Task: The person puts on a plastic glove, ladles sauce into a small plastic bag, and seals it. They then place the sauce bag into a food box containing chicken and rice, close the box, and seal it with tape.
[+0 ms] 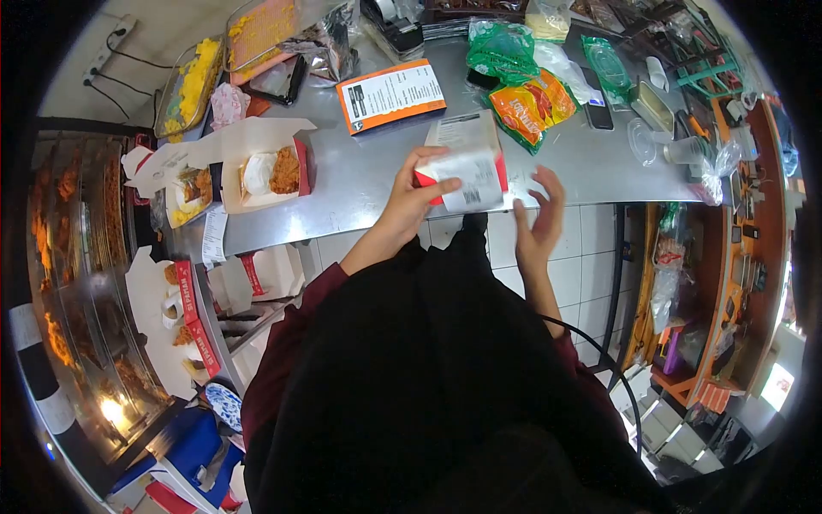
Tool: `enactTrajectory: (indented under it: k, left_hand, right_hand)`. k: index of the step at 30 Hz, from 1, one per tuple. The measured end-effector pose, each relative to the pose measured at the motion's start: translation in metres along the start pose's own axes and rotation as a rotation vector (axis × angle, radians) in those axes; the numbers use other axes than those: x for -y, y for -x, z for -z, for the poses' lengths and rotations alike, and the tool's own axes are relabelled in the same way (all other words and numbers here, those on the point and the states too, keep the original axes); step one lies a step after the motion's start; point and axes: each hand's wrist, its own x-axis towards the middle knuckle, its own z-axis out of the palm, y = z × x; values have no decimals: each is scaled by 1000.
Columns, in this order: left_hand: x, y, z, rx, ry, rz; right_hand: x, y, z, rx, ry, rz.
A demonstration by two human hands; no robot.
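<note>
My left hand (pixel 413 190) grips a small red and white food box (pixel 499 164) at its left side, over the front edge of the metal table. Printed white slips (pixel 469 178) cover much of the side facing me; their text is blurred. Just to the right of the box, my right hand (pixel 541 214) is apart from it, fingers spread and holding nothing. Beyond the box lie an orange box (pixel 392 96) with a printed white label and an orange and green packet (pixel 533 107).
Open cartons with rice and fried chicken (pixel 272 174) stand at the left. More open cartons (pixel 184 321) sit lower left beside a lit glass food cabinet (pixel 81 283). A phone (pixel 598 101), a plastic cup (pixel 682 152) and a tray of yellow food (pixel 199 84) lie on the table (pixel 342 184).
</note>
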Motion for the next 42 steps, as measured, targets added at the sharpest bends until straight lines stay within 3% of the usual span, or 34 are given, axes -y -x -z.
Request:
enactTrajectory:
  k: [1, 2, 4, 5, 8, 9, 12, 13, 16, 17, 21, 23, 25, 26, 27, 28, 29, 30, 31, 32, 34, 35, 36, 37, 38, 40, 41, 42]
  left_hand:
    - [-7, 0, -2, 3, 147, 6]
    - [-10, 1, -3, 4, 295, 14]
    - [-14, 3, -7, 14, 274, -30]
    - [-17, 5, -10, 16, 276, -45]
    - [-14, 13, -16, 105, 162, -127]
    - [-11, 15, -16, 140, 103, -164]
    - [-6, 9, -3, 400, 425, -30]
    - [-8, 9, -4, 381, 523, 63]
    - [-12, 13, -9, 285, 535, 161]
    - [0, 7, 7, 377, 578, 188]
    - [-3, 16, 3, 413, 503, 85]
    - [6, 17, -4, 283, 360, -31]
    - [12, 13, -1, 223, 129, -92]
    - [21, 5, 2, 211, -94, -283]
    - [37, -5, 3, 191, -316, -465]
    - [40, -6, -4, 164, -535, -634]
    - [43, -6, -8, 234, -427, -474]
    - [37, -4, -17, 188, -529, -477]
    - [32, -2, -25, 146, -636, -473]
    - [29, -1, -27, 110, -745, -468]
    - [26, 4, 2, -319, -879, -662]
    - [12, 10, 31, -564, -891, -776]
    - [-3, 18, 73, -788, -905, -905]
    - [-28, 36, 96, -1077, -725, -816]
    - [-50, 49, 150, -1225, -949, -889]
    - [-89, 64, 229, -1426, -1315, -844]
    - [-107, 66, 251, -1498, -1449, -774]
    - [-117, 68, 269, -1419, -1551, -725]
  right_hand:
    - [6, 5, 0, -124, -21, 72]
    - [10, 14, 2, -3, -118, 2]
    - [20, 23, 1, 240, -313, -132]
    - [25, 24, -6, 190, -361, -261]
    - [21, 9, -12, 293, -143, -406]
    - [15, 2, -16, 212, -120, -276]
    - [-5, -16, -10, 231, -35, 200]
    - [-7, -19, -16, 146, -45, 334]
    - [-5, -34, -16, 212, -105, 536]
    - [-10, -36, -18, 217, -123, 420]
    - [-72, -30, -10, 316, -164, -107]
    - [-89, -43, 6, 588, -7, 51]
    - [-49, -52, 9, 468, -768, -654]
    - [-37, -55, 14, 378, -1125, -1024]
    - [-52, -55, 23, 536, -1386, -1093]
    - [-67, -51, 20, 538, -1113, -993]
    - [-81, -43, 16, 534, -843, -885]
    - [-89, -38, 13, 521, -584, -767]
    - [-94, -41, 11, 476, -670, -899]
    - [-111, -38, 9, 449, -488, -732]
    - [-131, -29, -1, 374, -135, -381]
    - [-126, -26, -4, 127, 411, -81]
    - [-106, -35, -13, 107, 354, 95]
    - [-83, -48, -26, 85, 295, 271]
    - [-57, -57, -39, 64, 241, 441]
    - [-11, -61, -95, 416, -33, 250]
    - [15, -64, -132, 519, 0, 341]
    - [40, -67, -175, 479, -5, 470]
